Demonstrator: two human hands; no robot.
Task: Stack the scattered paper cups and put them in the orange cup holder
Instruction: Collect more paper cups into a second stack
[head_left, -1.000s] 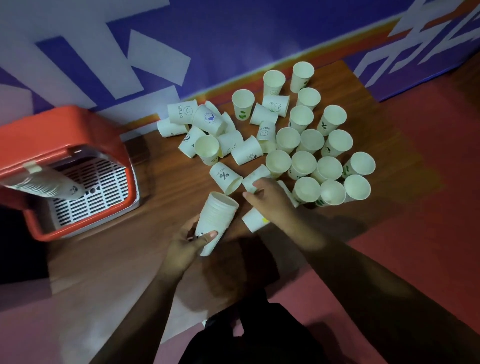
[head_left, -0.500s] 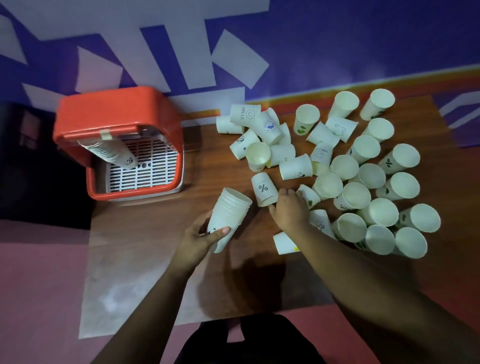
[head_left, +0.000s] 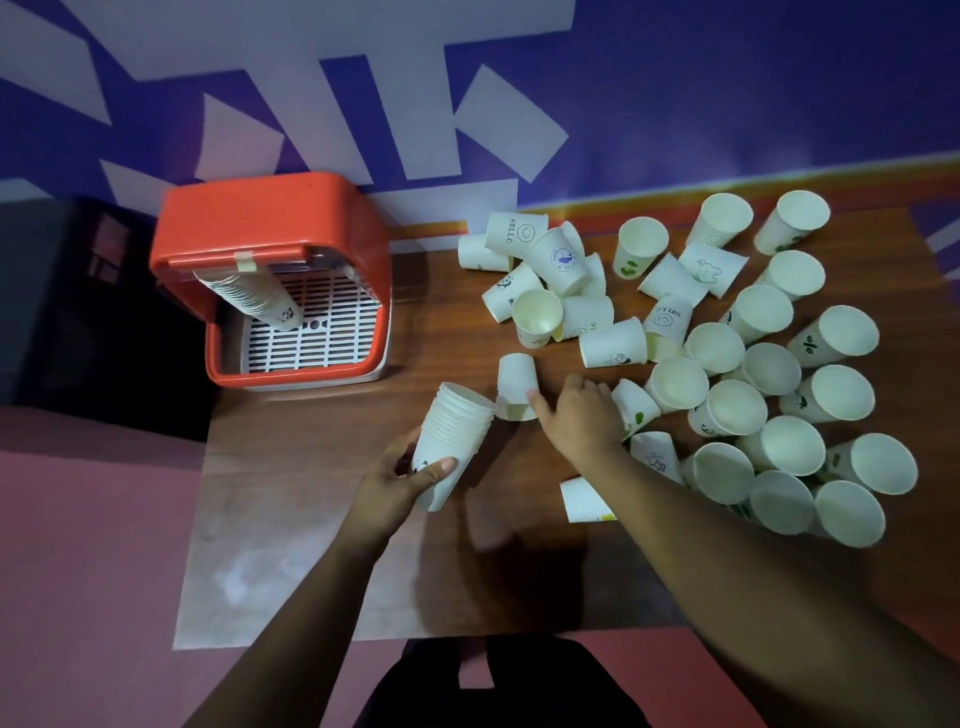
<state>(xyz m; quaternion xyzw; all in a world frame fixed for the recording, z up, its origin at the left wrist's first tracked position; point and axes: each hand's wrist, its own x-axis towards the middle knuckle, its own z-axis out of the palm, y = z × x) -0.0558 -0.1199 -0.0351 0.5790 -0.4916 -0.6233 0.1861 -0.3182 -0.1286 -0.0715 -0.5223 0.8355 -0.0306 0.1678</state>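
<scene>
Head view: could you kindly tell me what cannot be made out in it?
All in the head view:
- Right hand: its back hides whether the fingers grip the lone cup.
- Held stack: cup count unclear, rims too fine; left hand covers part.
- Holder stack: top hidden under the orange cup holder lid.

"HELLO" on two paper cups (head_left: 516, 232)

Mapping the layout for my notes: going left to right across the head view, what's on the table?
orange cup holder → stack of cups gripped by the left hand → cup lying on its side → right hand → loose cups
</scene>
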